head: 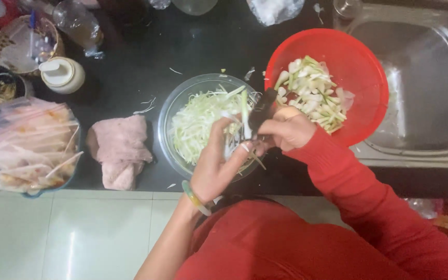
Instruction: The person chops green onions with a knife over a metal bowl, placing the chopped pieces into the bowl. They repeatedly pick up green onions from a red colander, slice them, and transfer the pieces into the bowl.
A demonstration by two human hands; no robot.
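Observation:
My left hand (215,163) pinches a pale green scallion stalk (245,111) upright over a clear glass bowl (175,106) of thin green-white shreds. My right hand (286,129), in a red sleeve, grips a dark-handled knife or shredding tool (262,110) pressed against that stalk. Both hands hover above the bowl's right side. A red plastic basin (361,67) with cut scallion pieces (312,93) sits just right of the bowl, touching the sink's edge. A green bangle (195,198) circles my left wrist.
The black counter (146,67) carries a pinkish lump of raw meat (119,150), a white lidded jar (62,74), a basket with bottles (22,41) and a tub of wrapped sticks (27,145). A steel sink (421,88) lies at right. White floor tiles (68,233) show below.

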